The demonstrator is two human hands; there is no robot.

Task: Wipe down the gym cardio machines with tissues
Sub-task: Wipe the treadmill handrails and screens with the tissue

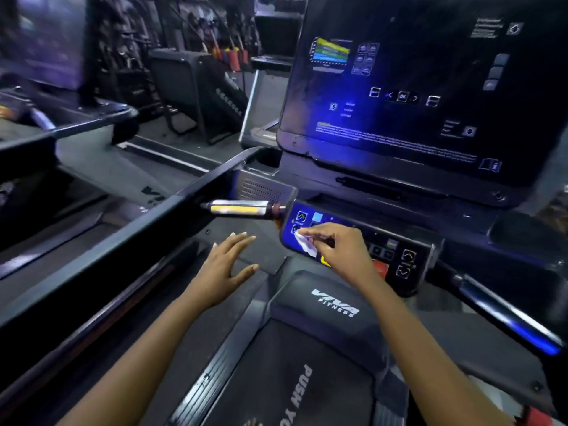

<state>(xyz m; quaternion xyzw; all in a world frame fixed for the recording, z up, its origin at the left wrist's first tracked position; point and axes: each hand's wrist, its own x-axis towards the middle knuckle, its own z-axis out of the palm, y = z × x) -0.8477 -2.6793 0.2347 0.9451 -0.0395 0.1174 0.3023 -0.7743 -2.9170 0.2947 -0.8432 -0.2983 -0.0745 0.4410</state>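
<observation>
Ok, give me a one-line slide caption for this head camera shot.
Right hand presses a white tissue to the treadmill button panel while the left hand hovers open beside it.

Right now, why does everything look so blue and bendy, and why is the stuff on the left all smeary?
Head view: blue light shines off the dark screen and the button panel. Head view: the wide lens bends straight parts like the handrail near the edges. Head view: the machine on the far left is smeared by blur, while the right hand, its tissue and the left hand look fairly sharp.
</observation>
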